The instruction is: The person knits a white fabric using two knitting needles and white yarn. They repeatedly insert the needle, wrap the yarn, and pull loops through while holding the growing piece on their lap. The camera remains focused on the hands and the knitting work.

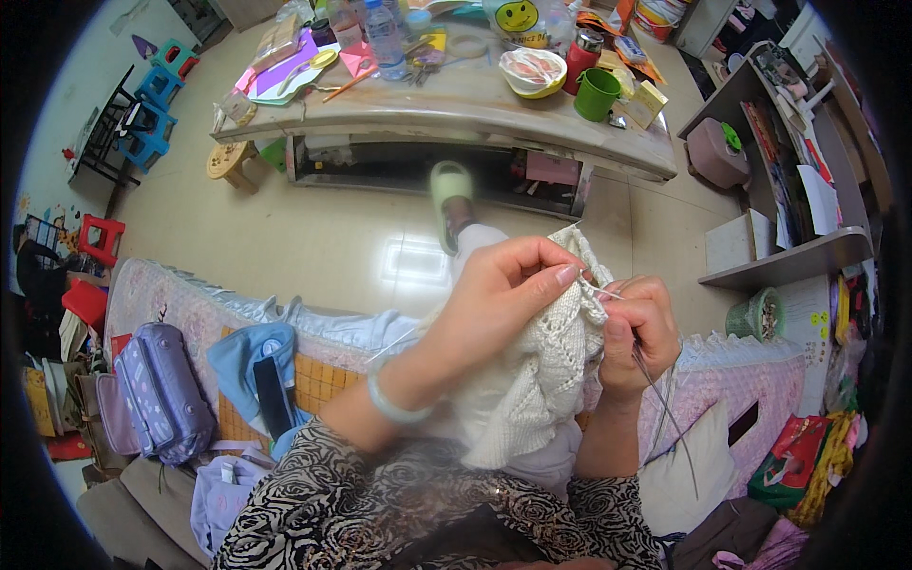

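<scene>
A cream knitted piece [545,377] with a pattern of small holes hangs from my hands over my lap. My left hand [524,278] pinches its upper edge between thumb and fingers, and a thin metal knitting needle shows near the thumb tip. Close by on the right, my right hand [638,331] is closed on another knitting needle [670,420], whose long dark shaft slants down past the wrist. Both hands meet at the stitches on the edge. A thin light shaft sticks out left of my left forearm, above a pale bangle [392,399].
Ahead stands a low table [399,114] with a water bottle [385,43], a green metal cup [597,94], a bowl [533,71] and papers. A purple backpack [167,392] and blue cloth lie on the seat at left. A pale cushion [695,463] lies at right, near a shelf unit [791,260].
</scene>
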`<action>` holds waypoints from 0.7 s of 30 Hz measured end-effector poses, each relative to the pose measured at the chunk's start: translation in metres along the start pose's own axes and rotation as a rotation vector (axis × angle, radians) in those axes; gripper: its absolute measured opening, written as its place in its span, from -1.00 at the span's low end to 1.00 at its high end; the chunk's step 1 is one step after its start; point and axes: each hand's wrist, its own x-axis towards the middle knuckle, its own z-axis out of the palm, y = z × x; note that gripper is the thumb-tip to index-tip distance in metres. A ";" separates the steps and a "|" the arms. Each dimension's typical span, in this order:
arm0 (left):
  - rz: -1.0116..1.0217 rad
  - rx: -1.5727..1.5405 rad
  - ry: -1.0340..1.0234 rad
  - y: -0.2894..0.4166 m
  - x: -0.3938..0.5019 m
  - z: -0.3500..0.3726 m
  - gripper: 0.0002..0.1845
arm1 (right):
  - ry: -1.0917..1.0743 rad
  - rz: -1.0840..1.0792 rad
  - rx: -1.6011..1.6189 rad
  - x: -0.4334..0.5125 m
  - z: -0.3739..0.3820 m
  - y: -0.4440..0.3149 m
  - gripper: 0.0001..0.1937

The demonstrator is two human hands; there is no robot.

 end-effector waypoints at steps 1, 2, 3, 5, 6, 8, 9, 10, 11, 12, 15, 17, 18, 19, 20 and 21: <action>0.010 0.016 0.017 -0.001 0.000 0.000 -0.88 | -0.001 -0.011 -0.037 0.000 0.001 0.000 -0.87; 0.018 0.032 0.033 -0.003 0.000 0.001 -0.89 | -0.001 -0.022 -0.074 -0.001 0.002 0.000 -0.88; 0.026 0.057 0.062 -0.004 -0.001 0.002 -0.89 | 0.005 -0.040 -0.108 -0.001 0.003 0.000 -0.89; 0.043 0.084 0.117 -0.007 -0.005 0.006 -0.88 | 0.017 -0.076 -0.176 0.000 0.007 0.001 -0.90; 0.099 0.133 0.135 -0.009 -0.007 0.009 -0.88 | 0.013 -0.066 -0.206 0.000 0.009 0.000 -0.88; 0.215 0.185 0.163 -0.013 -0.012 0.015 -0.87 | 0.012 -0.060 -0.255 0.000 0.012 -0.003 -0.83; 0.231 0.212 0.184 -0.014 -0.012 0.015 -0.87 | -0.014 -0.024 -0.258 0.002 0.013 -0.004 -0.76; 0.243 0.236 0.196 -0.015 -0.013 0.015 -0.86 | -0.032 -0.003 -0.253 0.005 0.011 -0.004 -0.70; 0.255 0.260 0.208 -0.016 -0.013 0.015 -0.86 | -0.058 0.039 -0.265 0.009 0.010 -0.004 -0.64; 0.282 0.280 0.182 -0.017 -0.013 0.015 -0.86 | -0.114 0.087 -0.136 0.013 0.010 -0.004 -0.57; 0.330 0.309 0.112 -0.019 -0.011 0.015 -0.85 | -0.271 0.179 0.078 0.024 0.006 -0.001 -0.43; 0.322 0.296 0.078 -0.018 -0.010 0.015 -0.85 | -0.327 0.092 0.059 0.028 0.004 0.001 -0.40; 0.276 0.289 0.084 -0.017 -0.011 0.014 -0.85 | -0.263 0.044 -0.017 0.027 0.005 0.000 -0.44; 0.230 0.283 0.092 -0.015 -0.012 0.012 -0.85 | -0.196 0.000 -0.094 0.024 0.005 0.000 -0.47; 0.208 0.262 0.099 -0.014 -0.013 0.011 -0.85 | -0.129 -0.042 -0.172 0.021 0.006 -0.001 -0.51; 0.185 0.259 0.114 -0.014 -0.012 0.011 -0.85 | -0.076 -0.050 -0.191 0.018 0.006 -0.001 -0.56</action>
